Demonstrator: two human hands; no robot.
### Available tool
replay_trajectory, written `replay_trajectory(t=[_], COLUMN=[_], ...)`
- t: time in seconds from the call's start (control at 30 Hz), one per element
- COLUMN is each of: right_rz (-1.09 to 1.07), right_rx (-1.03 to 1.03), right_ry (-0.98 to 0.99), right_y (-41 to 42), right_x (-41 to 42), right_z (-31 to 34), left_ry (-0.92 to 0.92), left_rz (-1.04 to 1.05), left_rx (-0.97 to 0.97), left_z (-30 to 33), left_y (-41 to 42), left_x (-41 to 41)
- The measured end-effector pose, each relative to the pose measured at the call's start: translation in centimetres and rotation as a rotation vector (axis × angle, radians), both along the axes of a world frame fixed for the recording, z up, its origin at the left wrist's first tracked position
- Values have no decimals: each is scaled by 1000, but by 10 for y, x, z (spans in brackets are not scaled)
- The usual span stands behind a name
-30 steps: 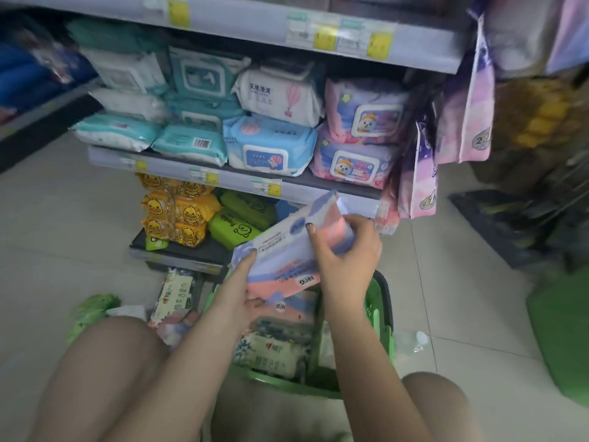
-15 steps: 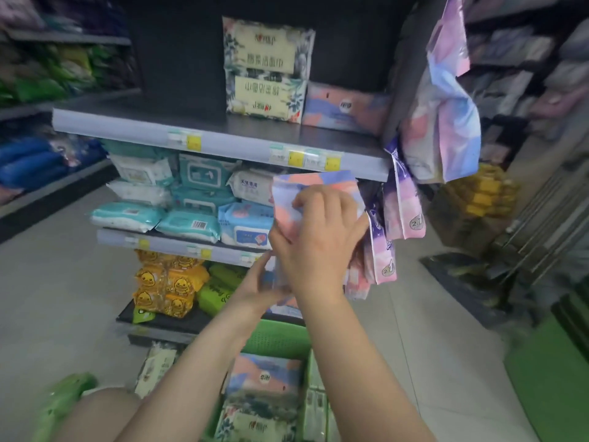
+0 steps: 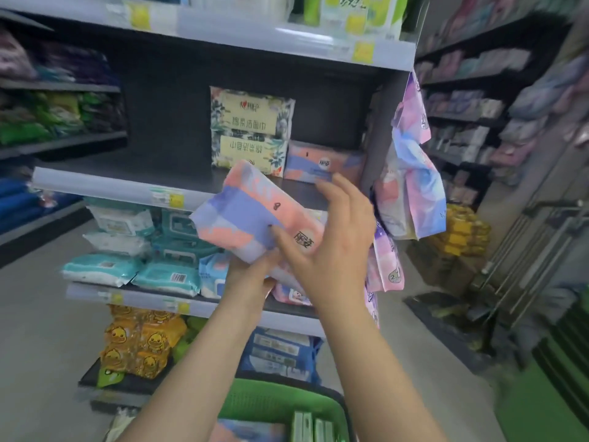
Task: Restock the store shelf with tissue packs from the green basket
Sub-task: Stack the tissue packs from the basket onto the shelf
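The person holds a pink-and-purple tissue pack [image 3: 255, 215] up in front of the middle shelf [image 3: 127, 189], tilted with its far end raised toward the shelf edge. The left hand [image 3: 251, 275] grips the pack from below at its near corner, fingers curled under it. The right hand [image 3: 331, 237] lies against the pack's right end, its thumb pressed on the top face and its fingers [image 3: 344, 189] spread and fairly straight past the far side.

On the shelf behind, a matching pink-and-purple pack [image 3: 322, 164] lies flat just beside two stacked floral packs [image 3: 251, 129]. Down at the bottom edge of the view the green basket [image 3: 280, 400] sits between the forearms, with more packs inside, blurred. Lower shelves carry teal wipe packs [image 3: 165, 275] and yellow duck-printed packs [image 3: 143, 342]. Pastel bags [image 3: 411, 186] hang at the shelf's right end.
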State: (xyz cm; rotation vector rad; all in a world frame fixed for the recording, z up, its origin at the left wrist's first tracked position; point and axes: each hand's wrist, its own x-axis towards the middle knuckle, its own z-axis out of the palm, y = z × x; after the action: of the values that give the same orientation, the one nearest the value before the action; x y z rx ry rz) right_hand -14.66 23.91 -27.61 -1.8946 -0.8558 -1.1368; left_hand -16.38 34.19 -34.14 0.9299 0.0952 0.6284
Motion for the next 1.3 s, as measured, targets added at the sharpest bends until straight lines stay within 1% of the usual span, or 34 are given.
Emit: replay_trajectory(t=[0.03,0.1,0.17,0.2,0.23,0.27,0.3,0.37,0.4,0.47,0.53,0.57,0.63,0.7,0.77,0.83,0.93,1.0,1.17,1.3], right_rz=[11,83,288,439,609,696,730,709,676,598,535,529,504,393,269,165,117,92,-8,-138], right_rx=[120,334,426,446,459,469,475,512,537,542,531,525,513,483,453,445,471,456,456,473], right_ry=[130,522,876,1013,1094,1133,1125,1109,1083,1002,957,955,959,920,851,736,550,465,428,350], right_y=[-7,-17,-23,-21,-17,-12,-7,3,9,17,24,28,35,43,47,48,46,47,51,61], right_x=[11,32,54,62,71,82,93,110,118,137,155,162,175,189,201,214,228,242,278,305], right_z=[-3,-5,-7,-6,-8,-10,-10,-6,-3,4,12,16,24,32,37,40,41,42,48,48], left_ry=[-38,-101,-131,-140,-149,-133,-122,-41,10,74,57,65,104,194,226,234,255,267,281,286], left_rz=[-10,-70,-110,-145,-198,-225,-247,-246,-204,-56,69,101,85,43,62,132,199,230,270,283], left_rx=[-41,-132,-205,-211,-210,-199,-187,-137,-103,-71,-88,-56,108,256,308,395,551,632,805,882], left_z=[5,19,32,36,41,44,49,58,62,70,76,79,82,80,80,81,89,94,112,116], left_y=[2,7,12,15,16,18,21,33,43,65,91,100,113,120,126,128,121,117,115,115], left_x=[4,12,24,30,36,42,48,59,65,74,83,86,97,111,127,144,167,187,234,264])
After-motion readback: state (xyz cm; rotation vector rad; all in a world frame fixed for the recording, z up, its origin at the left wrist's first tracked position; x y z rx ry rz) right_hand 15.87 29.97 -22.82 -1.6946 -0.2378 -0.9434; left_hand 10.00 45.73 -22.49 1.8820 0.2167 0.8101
